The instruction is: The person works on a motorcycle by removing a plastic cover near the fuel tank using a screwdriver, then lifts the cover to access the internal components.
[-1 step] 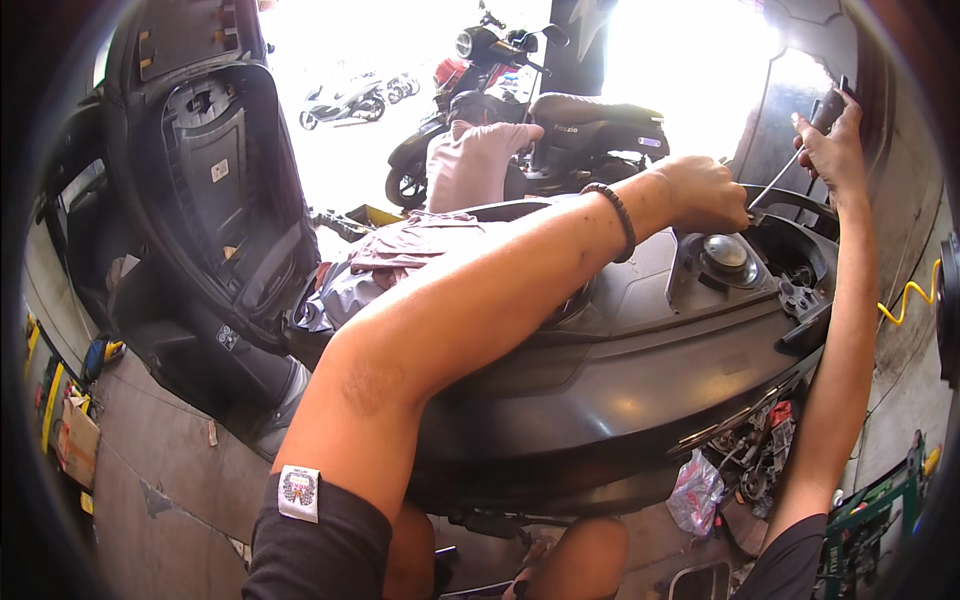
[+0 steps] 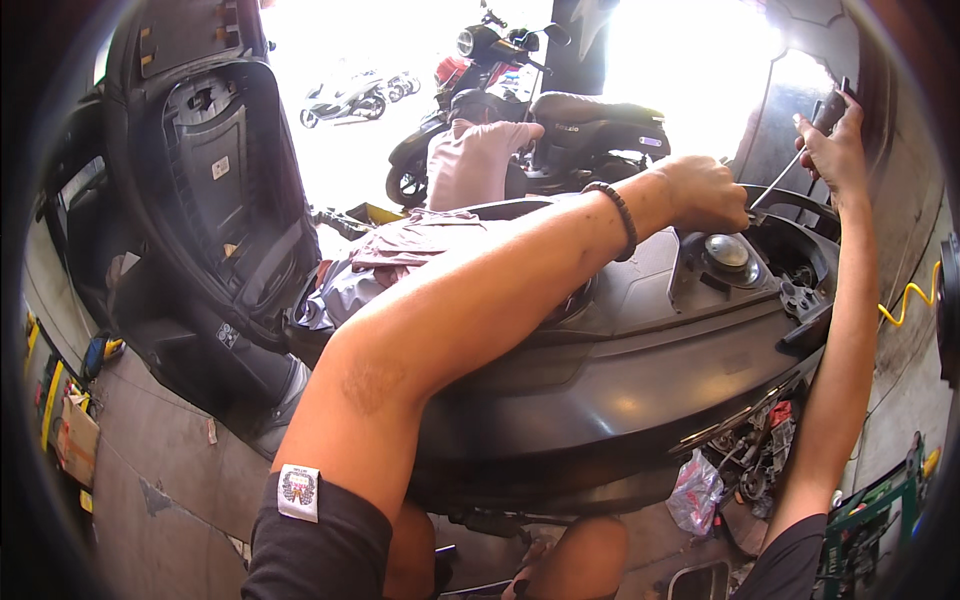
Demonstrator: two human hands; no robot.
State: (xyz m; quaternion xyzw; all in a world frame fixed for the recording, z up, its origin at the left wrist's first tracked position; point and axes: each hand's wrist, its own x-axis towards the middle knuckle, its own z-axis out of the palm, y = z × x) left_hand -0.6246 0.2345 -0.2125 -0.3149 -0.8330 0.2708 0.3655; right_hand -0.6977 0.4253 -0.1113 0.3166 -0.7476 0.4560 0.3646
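I view the dark scooter body (image 2: 590, 400) nearest. At its right end, my left hand (image 2: 705, 195) is curled, contents indeterminable; my right hand (image 2: 838, 150) grasps the screwdriver (image 2: 828, 112), shaft slanting down toward the left. Beyond, a person (image 2: 465, 165) crouches.

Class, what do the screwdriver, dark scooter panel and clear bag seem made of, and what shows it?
Screwdriver in the right hand: probably metal shaft, pale and shiny; dark handle, perhaps plastic or rubber.
Dark scooter panel: likely moulded plastic, satin; soft, blurred highlights.
Clear bag: apparently thin plastic film, glossy; see-through with crinkled glints.
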